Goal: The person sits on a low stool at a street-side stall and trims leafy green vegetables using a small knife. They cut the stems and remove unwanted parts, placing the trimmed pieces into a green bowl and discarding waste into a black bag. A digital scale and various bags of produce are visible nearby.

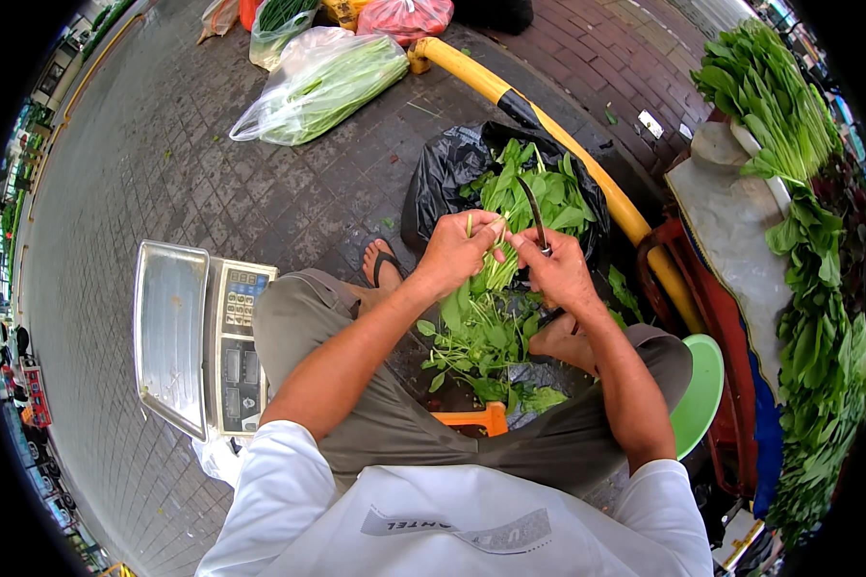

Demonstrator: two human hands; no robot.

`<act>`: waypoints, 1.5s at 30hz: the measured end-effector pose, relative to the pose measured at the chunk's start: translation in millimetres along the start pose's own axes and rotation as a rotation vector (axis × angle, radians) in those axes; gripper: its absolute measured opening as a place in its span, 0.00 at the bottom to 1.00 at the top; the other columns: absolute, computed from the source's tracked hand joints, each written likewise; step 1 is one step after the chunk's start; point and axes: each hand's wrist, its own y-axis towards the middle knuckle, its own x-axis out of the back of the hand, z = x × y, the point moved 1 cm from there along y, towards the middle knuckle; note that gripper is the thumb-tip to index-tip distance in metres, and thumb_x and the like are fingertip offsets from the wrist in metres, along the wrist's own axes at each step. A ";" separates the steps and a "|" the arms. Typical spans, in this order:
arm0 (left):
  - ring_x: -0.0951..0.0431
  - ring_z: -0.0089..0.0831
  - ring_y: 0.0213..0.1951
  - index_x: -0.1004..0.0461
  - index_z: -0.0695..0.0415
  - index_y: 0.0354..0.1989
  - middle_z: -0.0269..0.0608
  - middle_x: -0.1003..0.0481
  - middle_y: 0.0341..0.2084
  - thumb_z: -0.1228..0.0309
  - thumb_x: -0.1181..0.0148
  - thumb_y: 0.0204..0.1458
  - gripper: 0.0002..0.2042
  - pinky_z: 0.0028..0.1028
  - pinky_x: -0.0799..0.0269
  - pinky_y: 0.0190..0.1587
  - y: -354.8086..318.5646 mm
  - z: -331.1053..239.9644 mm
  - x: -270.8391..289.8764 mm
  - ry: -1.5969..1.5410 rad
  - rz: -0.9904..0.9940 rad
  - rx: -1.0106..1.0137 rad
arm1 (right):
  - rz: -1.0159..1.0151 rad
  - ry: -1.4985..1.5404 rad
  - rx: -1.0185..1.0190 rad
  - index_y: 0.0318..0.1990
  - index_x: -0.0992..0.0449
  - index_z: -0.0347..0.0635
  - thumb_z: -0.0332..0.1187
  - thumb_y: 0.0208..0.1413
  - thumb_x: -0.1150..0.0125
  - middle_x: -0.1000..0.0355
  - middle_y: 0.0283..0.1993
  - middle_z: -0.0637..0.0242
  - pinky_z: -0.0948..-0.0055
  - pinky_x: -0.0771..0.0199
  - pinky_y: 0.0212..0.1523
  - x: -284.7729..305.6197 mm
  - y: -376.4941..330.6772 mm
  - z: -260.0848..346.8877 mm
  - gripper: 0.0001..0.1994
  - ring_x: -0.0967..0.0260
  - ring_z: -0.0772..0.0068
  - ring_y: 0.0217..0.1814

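Between my knees, my left hand (459, 252) is closed around the pale stems of some leafy greens (496, 276). My right hand (560, 272) grips a knife (537, 213) with a thin, dark, curved blade pointing up and away from me. Its thumb and forefinger come close to the left fingertips at the stems; whether they pinch a stem is too small to tell. Just beyond both hands, a black plastic bag (433, 192) lies open with more leafy greens (570, 207) in it. Loose leaves and stems (491, 341) are strewn on the ground below my hands.
A digital scale (241, 332) with a metal tray stands at left. Ahead lies a clear bag of long greens (332, 87). A yellow-and-black bar (587, 159) runs past the black bag. At right are a green basin (700, 394) and stacked greens (818, 356); an orange stool (481, 420) shows beneath me.
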 end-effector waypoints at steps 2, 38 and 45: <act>0.33 0.13 0.18 0.28 0.66 0.46 0.37 0.23 0.26 0.67 0.48 0.62 0.13 0.16 0.42 0.17 -1.5 -0.8 0.8 -0.004 0.048 0.039 | 0.087 -0.090 0.009 0.34 0.23 0.33 0.41 0.57 0.40 0.29 0.21 0.70 0.76 0.38 0.21 7.6 0.2 4.9 0.16 0.39 0.84 0.20; 0.33 0.13 0.23 0.30 0.62 0.55 0.28 0.27 0.27 0.69 0.48 0.61 0.16 0.13 0.47 0.18 -9.6 -18.3 4.0 -0.099 0.187 0.176 | 0.176 -0.297 0.156 0.33 0.23 0.34 0.35 0.56 0.42 0.36 0.17 0.69 0.72 0.40 0.23 12.8 3.1 -7.2 0.11 0.43 0.81 0.21; 0.34 0.13 0.22 0.29 0.63 0.52 0.28 0.29 0.26 0.65 0.51 0.63 0.16 0.13 0.47 0.17 -3.5 -34.4 19.7 -0.159 -0.025 0.033 | 0.057 -0.284 0.110 0.33 0.21 0.35 0.36 0.53 0.40 0.29 0.19 0.60 0.66 0.33 0.25 -0.3 30.7 -79.9 0.11 0.35 0.73 0.20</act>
